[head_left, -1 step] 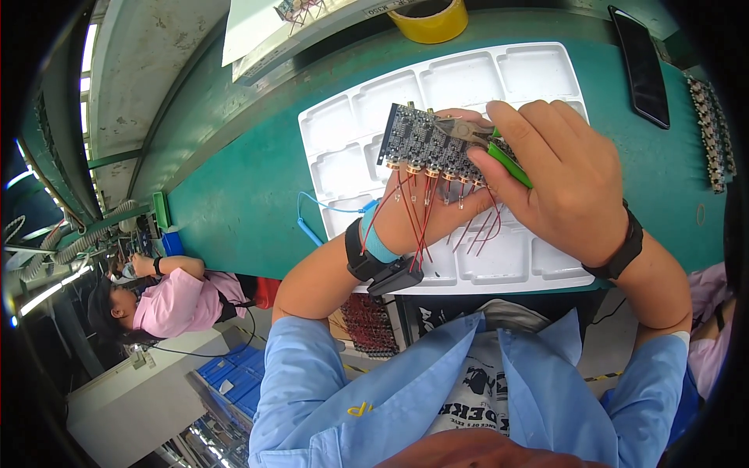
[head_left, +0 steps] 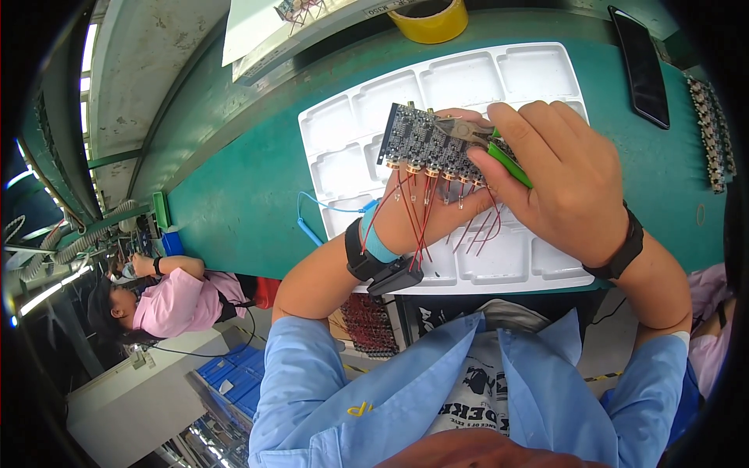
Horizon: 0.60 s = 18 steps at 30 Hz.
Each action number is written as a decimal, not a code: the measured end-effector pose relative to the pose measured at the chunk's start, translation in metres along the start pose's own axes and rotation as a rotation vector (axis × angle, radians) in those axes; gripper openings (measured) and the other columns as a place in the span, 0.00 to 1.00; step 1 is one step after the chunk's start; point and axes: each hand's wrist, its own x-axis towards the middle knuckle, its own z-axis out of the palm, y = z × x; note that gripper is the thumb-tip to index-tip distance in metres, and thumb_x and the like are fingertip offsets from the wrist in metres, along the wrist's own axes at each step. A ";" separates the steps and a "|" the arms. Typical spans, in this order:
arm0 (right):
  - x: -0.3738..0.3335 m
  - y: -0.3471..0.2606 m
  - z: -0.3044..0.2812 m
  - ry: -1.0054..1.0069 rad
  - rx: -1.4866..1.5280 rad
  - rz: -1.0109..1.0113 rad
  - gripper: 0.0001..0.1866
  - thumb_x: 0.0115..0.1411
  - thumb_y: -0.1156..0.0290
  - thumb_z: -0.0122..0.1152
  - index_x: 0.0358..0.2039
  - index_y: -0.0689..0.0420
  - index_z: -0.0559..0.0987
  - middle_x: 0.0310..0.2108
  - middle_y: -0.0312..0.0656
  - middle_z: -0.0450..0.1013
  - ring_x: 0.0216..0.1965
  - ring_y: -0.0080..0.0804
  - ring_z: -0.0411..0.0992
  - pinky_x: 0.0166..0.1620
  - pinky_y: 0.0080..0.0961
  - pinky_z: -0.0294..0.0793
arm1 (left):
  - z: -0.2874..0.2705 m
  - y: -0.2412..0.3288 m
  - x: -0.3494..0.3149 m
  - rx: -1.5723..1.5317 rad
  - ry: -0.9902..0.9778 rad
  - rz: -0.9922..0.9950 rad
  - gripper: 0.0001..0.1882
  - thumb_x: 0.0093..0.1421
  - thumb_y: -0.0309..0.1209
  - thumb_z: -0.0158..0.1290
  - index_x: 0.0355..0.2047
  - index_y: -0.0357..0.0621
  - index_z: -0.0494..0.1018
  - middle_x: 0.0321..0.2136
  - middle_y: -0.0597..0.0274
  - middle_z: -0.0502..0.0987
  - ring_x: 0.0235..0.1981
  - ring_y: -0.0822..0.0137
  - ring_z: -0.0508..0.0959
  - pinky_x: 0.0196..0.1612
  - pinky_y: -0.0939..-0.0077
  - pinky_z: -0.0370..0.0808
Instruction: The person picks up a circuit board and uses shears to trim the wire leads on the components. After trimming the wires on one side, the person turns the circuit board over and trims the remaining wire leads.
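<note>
My left hand [head_left: 425, 214] grips a populated circuit board panel [head_left: 413, 136] from below, over a white compartment tray [head_left: 335, 121]. Round copper-coloured parts line the board's near edge, and thin red wires [head_left: 427, 222] hang from them across my wrist. In my right hand [head_left: 573, 175] is a pair of green-handled cutting pliers [head_left: 507, 160], its fingers closed round the handles. The metal jaws lie over the far side of the board; whether they bite on anything is too small to tell. Part of the board's right end is hidden behind my right fingers.
A roll of yellow tape [head_left: 433, 23] and a black phone [head_left: 640, 66] lie beyond the tray. More boards [head_left: 710, 132] stand at the right edge. A blue cord [head_left: 312, 226] runs from my left wristband. At left, a co-worker in pink [head_left: 175, 304] sits along the green bench.
</note>
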 end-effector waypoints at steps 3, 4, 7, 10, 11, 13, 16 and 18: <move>0.000 0.001 0.001 -0.002 0.012 0.000 0.23 0.55 0.71 0.78 0.50 0.62 0.82 0.35 0.45 0.75 0.34 0.42 0.76 0.35 0.33 0.75 | -0.002 -0.001 0.001 -0.003 -0.034 -0.022 0.45 0.55 0.23 0.73 0.68 0.40 0.59 0.60 0.55 0.71 0.60 0.64 0.77 0.61 0.65 0.79; 0.000 0.002 0.002 -0.003 0.019 0.001 0.23 0.55 0.71 0.78 0.50 0.62 0.82 0.35 0.45 0.75 0.34 0.42 0.76 0.34 0.33 0.75 | -0.002 -0.001 0.001 -0.003 -0.034 -0.022 0.45 0.55 0.23 0.73 0.68 0.40 0.59 0.60 0.55 0.71 0.60 0.64 0.77 0.61 0.65 0.79; 0.002 0.006 0.000 0.049 0.032 -0.020 0.24 0.55 0.71 0.78 0.51 0.62 0.82 0.36 0.45 0.75 0.34 0.42 0.76 0.34 0.34 0.75 | 0.000 0.000 0.002 -0.162 -0.007 -0.090 0.42 0.57 0.26 0.73 0.67 0.39 0.63 0.59 0.54 0.74 0.59 0.63 0.79 0.60 0.65 0.80; 0.003 0.008 0.000 0.081 0.036 -0.031 0.25 0.54 0.71 0.78 0.52 0.61 0.82 0.36 0.45 0.76 0.34 0.42 0.76 0.34 0.34 0.75 | 0.000 0.015 0.000 -0.138 -0.014 -0.215 0.30 0.60 0.36 0.70 0.61 0.43 0.74 0.55 0.55 0.80 0.56 0.58 0.81 0.61 0.62 0.77; 0.004 0.008 0.001 0.087 0.035 -0.033 0.25 0.54 0.71 0.79 0.53 0.61 0.82 0.37 0.45 0.76 0.35 0.42 0.76 0.35 0.34 0.75 | 0.000 0.018 0.000 -0.126 -0.018 -0.277 0.26 0.62 0.41 0.69 0.58 0.45 0.79 0.53 0.56 0.83 0.55 0.55 0.82 0.62 0.61 0.76; 0.004 0.008 0.001 0.093 0.034 -0.034 0.26 0.54 0.71 0.79 0.53 0.61 0.82 0.37 0.44 0.76 0.35 0.41 0.76 0.35 0.34 0.75 | -0.003 0.018 0.000 -0.066 -0.070 -0.263 0.29 0.62 0.39 0.69 0.60 0.43 0.77 0.54 0.55 0.82 0.55 0.57 0.82 0.61 0.62 0.77; 0.004 0.008 0.001 0.092 0.044 -0.030 0.27 0.53 0.71 0.79 0.54 0.61 0.82 0.38 0.44 0.77 0.35 0.41 0.76 0.35 0.34 0.76 | -0.006 0.018 -0.001 0.056 -0.169 -0.233 0.34 0.60 0.35 0.71 0.64 0.38 0.71 0.56 0.53 0.81 0.55 0.61 0.83 0.60 0.63 0.80; 0.004 0.007 0.001 0.094 0.045 -0.032 0.27 0.53 0.71 0.79 0.54 0.61 0.82 0.38 0.44 0.77 0.35 0.41 0.76 0.35 0.35 0.76 | -0.006 0.016 -0.002 0.058 -0.164 -0.191 0.35 0.61 0.36 0.71 0.64 0.38 0.71 0.57 0.53 0.81 0.56 0.61 0.82 0.61 0.63 0.79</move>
